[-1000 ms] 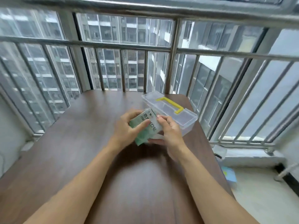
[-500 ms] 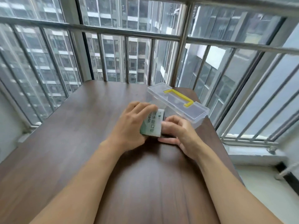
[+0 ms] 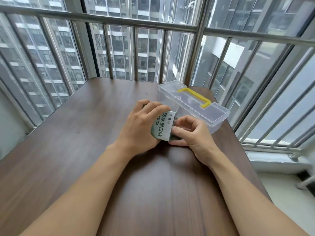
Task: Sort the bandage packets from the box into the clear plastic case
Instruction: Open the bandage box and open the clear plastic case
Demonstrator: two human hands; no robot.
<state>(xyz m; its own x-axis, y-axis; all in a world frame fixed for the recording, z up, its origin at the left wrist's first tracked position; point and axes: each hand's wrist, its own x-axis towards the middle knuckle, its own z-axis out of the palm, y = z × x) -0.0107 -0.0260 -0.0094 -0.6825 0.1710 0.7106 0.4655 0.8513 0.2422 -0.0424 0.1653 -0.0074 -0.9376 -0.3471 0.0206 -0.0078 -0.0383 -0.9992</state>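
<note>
A green and white bandage box (image 3: pixel 162 126) with black printed characters stands on the brown table (image 3: pixel 85 150) between my hands. My left hand (image 3: pixel 141 126) grips it from the left, fingers curled over its top. My right hand (image 3: pixel 190 132) pinches the box's right end with thumb and curled fingers. Just behind and to the right lies the clear plastic case (image 3: pixel 196 108), lid shut, with a yellow handle (image 3: pixel 196 97) on top. No bandage packets are visible; the box's inside is hidden.
The table's right edge runs close past the case, with a drop to the floor (image 3: pixel 289 210) beyond. A metal railing and window bars (image 3: pixel 136 23) stand right behind the table's far edge.
The box has come down from a raised, tilted hold to stand on the table. My right hand has shifted to the box's right end, and my view has moved closer.
</note>
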